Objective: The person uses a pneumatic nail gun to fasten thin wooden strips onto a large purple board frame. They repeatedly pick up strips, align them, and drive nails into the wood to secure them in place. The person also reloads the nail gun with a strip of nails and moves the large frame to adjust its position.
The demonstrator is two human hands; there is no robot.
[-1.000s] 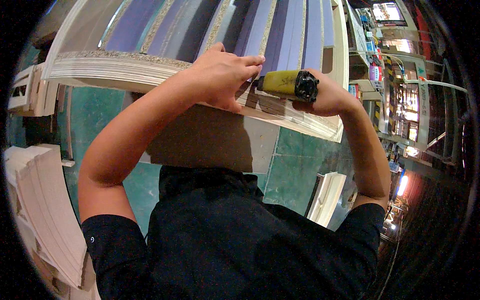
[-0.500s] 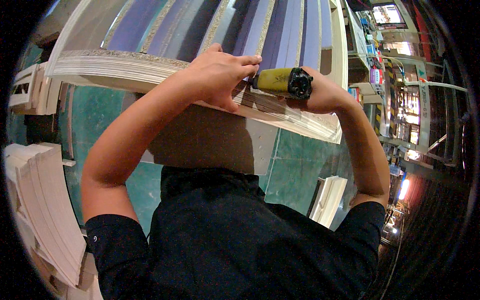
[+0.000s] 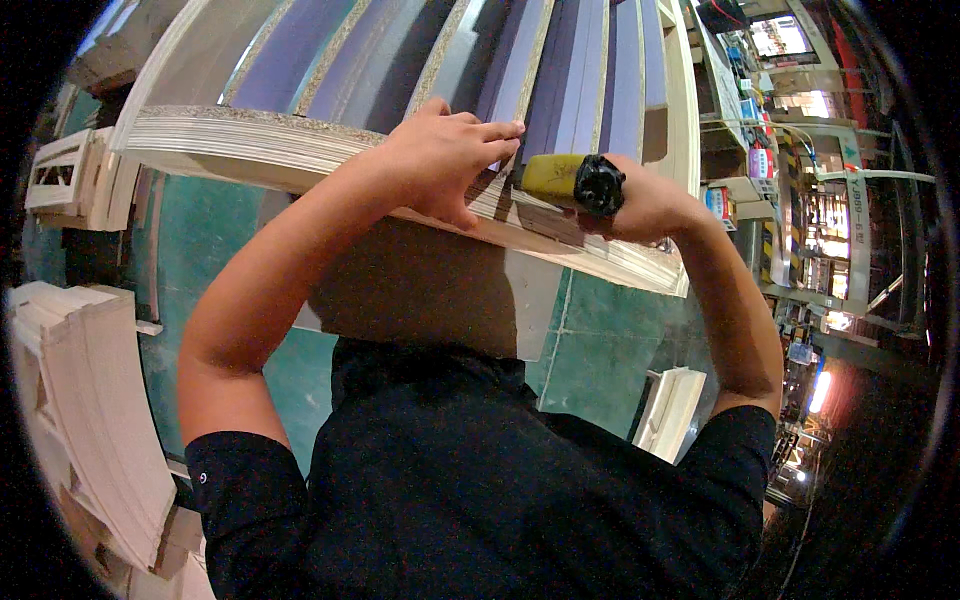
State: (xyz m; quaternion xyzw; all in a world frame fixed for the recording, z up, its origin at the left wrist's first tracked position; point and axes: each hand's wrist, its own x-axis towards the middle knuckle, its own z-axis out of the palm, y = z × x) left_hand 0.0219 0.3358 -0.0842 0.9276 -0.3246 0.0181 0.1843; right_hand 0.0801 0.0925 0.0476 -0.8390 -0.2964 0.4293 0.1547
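Yellow-and-black tool (image 3: 570,180) sits on top edge of stacked boards (image 3: 300,155), gripped in right hand (image 3: 650,205), fingers wrapped round it. Left hand (image 3: 445,160) just beside, fingers extended flat on boards. Pale panel stack (image 3: 80,400) far left; green floor (image 3: 600,340) below.

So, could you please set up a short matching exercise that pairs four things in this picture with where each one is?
Things:
1. left hand
2. right hand
3. yellow and black tool
4. pale board stack

Places:
A. at the far left edge, low down
B. between the two hands, on the panel stack's edge
C. spread flat on the panel stack, fingers pointing right
D. right of the tool, wrapped round its black end

Pairs: 1-C, 2-D, 3-B, 4-A
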